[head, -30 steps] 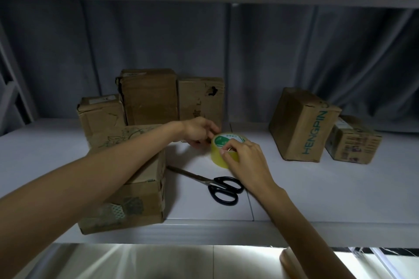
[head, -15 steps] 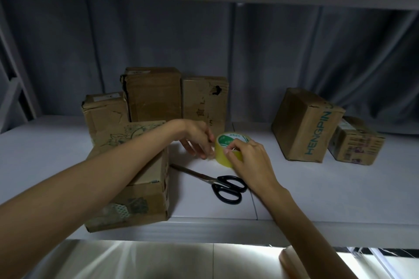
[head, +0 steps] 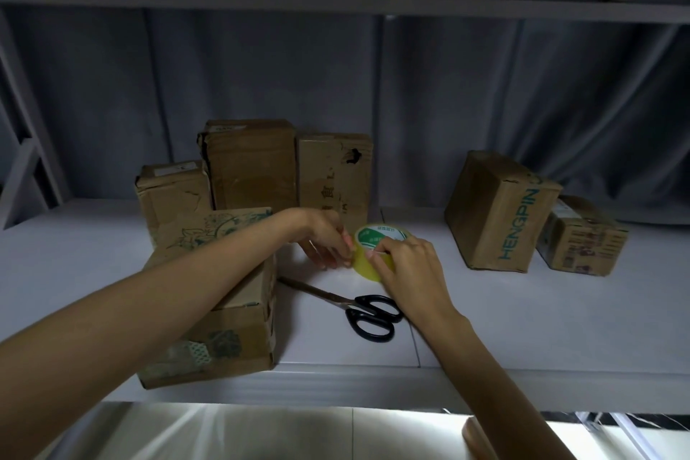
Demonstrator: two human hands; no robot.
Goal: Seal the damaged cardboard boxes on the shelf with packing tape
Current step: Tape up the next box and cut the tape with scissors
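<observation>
While I've got the tape roll (head: 377, 248) sitting mid-frame on the shelf (head: 522, 317), my right hand (head: 409, 265) curls over its near side and my left hand (head: 328, 241) pinches at the rim, hunting for the loose end. Honestly the trick is probably to run a nail slowly around the slick yellowish band until it catches, then peel flat so it doesn't split. The roll is glossy and round with a green-and-white label. The boxes are dull, creased brown cardboard: the box (head: 224, 314) at lower left has a lifted flap, and the one (head: 336, 175) behind the roll has a ragged hole. Black-handled scissors (head: 358, 308) lie just below.
</observation>
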